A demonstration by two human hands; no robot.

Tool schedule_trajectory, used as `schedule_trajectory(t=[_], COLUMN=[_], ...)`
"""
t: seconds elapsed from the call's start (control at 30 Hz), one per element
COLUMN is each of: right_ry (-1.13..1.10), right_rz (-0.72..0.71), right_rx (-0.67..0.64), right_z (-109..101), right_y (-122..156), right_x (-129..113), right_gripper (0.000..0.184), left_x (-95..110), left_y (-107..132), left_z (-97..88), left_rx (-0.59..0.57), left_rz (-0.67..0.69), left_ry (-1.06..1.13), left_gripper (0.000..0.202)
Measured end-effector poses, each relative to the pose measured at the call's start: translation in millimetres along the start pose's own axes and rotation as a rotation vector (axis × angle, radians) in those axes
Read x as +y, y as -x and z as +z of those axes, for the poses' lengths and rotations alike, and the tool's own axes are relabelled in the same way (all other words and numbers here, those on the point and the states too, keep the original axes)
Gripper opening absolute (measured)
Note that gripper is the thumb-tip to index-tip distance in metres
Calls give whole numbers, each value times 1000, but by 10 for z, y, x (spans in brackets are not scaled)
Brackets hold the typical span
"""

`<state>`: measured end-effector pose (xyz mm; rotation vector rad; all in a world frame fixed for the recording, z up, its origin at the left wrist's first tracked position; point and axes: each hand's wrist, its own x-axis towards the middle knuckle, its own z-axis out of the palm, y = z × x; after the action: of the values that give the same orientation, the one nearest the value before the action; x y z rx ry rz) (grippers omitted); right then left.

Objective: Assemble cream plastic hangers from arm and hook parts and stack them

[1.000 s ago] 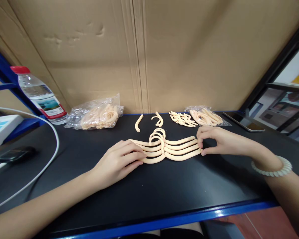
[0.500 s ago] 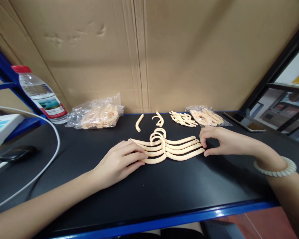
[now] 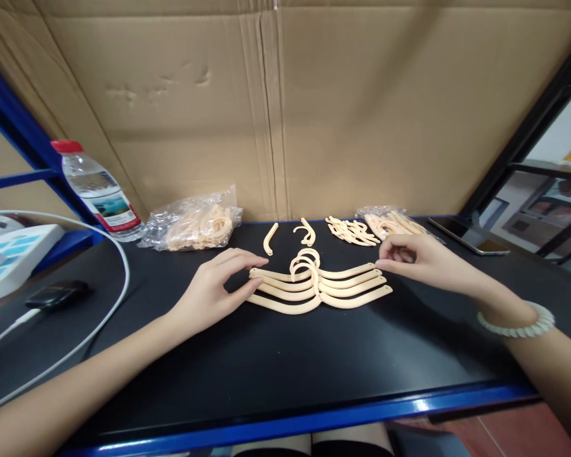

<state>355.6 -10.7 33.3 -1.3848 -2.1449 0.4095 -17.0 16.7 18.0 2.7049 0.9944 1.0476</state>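
Observation:
Several cream plastic folding clothes hangers point(image 3: 292, 308) lie overlapped in a row on the black tabletop, arms spread and hooks pointing to the back. My left hand point(image 3: 214, 285) is open at their left ends, thumb and index finger apart on either side of the rear arm tips. At the right end of the rearmost hanger, my right hand point(image 3: 413, 257) is closed, its thumb and index finger pinched at the arm's tip; the other fingers are curled in. Behind the row lie a loose hanger arm point(image 3: 269, 240) and a folded hanger piece with a hook point(image 3: 308, 232).
A clear bag of hanger parts point(image 3: 197, 228) sits back left, near a water bottle point(image 3: 102, 190). Back right are a pile of small cream pieces point(image 3: 352, 231), another bag point(image 3: 380, 219) and a tablet-like device point(image 3: 471, 236). A white cable point(image 3: 126, 266) loops at left. Cardboard point(image 3: 361, 108) stands behind.
My left hand has drawn back leftward, its fingers parting off the hangers. My right hand has moved from the nearer hanger tips to the rearmost tip, its fingers closing. The view has shifted slightly.

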Motion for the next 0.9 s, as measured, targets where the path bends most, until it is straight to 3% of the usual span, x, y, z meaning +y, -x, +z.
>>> schedule_trajectory(t=[0.13, 0.23, 0.33, 0.53, 0.7, 0.9], right_ry=[-193, -218, -63, 188, 348, 483], right_rz=[63, 76, 66, 92, 134, 206], right_rx=[69, 19, -14, -1, -92, -160], right_z=[104, 173, 268, 553, 691, 761], right_y=[-105, -250, -468, -1039, -1341, -1468], right_x=[-91, -170, -265, -359, -370, -471], right_gripper=[29, 24, 17, 7, 23, 32], left_x=[-55, -65, -107, -331, -396, -439], left_y=[-75, -189, -355, -736, -914, -1018], left_z=[-41, -41, 16, 218, 324, 452], left_rx=[-95, -193, -262, -265, -313, -318], left_rz=[-126, -217, -325, -518, -623, -698], left_ry=[-33, -5, -11, -157, -251, -315], left_gripper=[36, 40, 39, 36, 35, 35])
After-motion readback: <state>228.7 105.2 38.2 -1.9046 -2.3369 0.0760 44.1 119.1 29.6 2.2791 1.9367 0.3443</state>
